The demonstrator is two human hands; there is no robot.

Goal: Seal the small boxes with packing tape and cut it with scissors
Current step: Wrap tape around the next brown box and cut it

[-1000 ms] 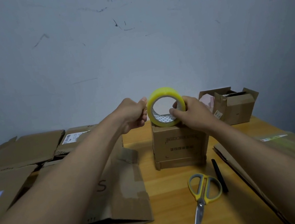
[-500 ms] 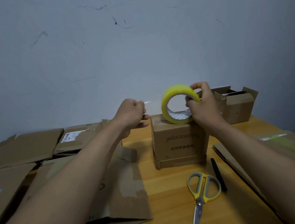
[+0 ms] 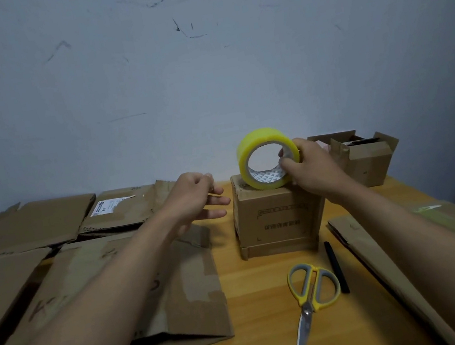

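Leftward, the left hand [image 3: 194, 199] withdrew from the tape roll [image 3: 267, 158], fingers loosely extended, empty; the right hand [image 3: 310, 170] gripped the roll atop the small box [image 3: 279, 218].

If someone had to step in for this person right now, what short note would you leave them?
Right hand grips the tape roll, standing on edge on top of the small box.
Left hand is open beside the box, holding nothing visible.
Scissors lie on the table in front of the box, untouched.
Done: no fresh tape visible across the box.
Left: pull tape across the top, press it down, cut it. An open box waits behind.
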